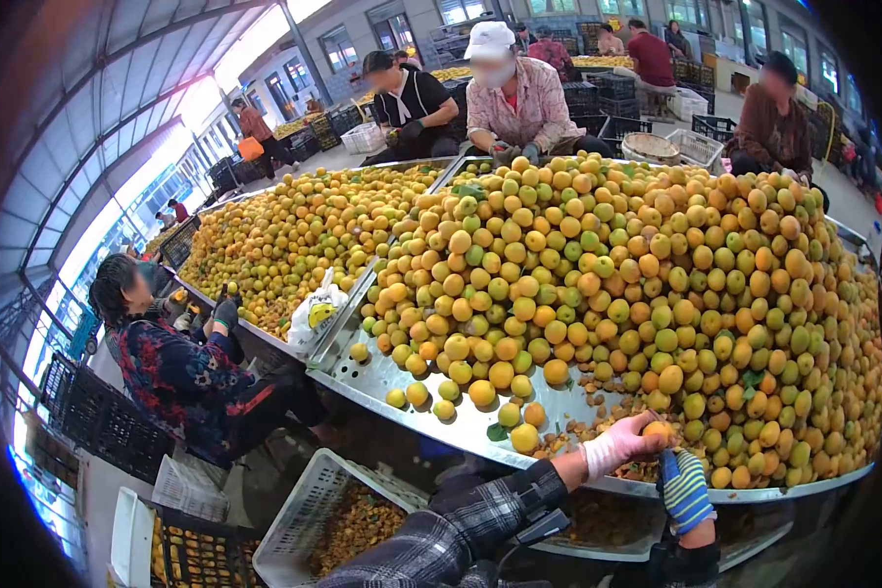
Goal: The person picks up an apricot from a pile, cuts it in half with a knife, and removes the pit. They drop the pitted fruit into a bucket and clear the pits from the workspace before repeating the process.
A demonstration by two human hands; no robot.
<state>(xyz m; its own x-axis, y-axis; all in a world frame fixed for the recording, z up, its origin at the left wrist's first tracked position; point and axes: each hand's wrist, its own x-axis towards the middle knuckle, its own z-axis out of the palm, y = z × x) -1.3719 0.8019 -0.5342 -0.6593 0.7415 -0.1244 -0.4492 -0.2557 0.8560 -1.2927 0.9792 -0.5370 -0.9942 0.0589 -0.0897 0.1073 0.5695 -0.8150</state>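
My left hand (621, 447), in a pale pink and white covering with bare fingertips, is closed on an orange-yellow apricot (660, 431) at the front edge of the pile. Just to the right and below, my right hand (687, 488) wears a blue, yellow and white striped glove. Its fingers are curled close to the same apricot; anything inside them is hidden. Behind both hands rises a large heap of apricots (598, 265) on a metal table (470, 426). Small brownish apricot pieces lie near my left hand.
A white crate (289, 519) with apricot pieces stands below the table at left, beside a black crate (206, 549). A white plastic bag (316, 309) lies on the table divider. Co-workers sit around the table, one person (181, 363) at the left side.
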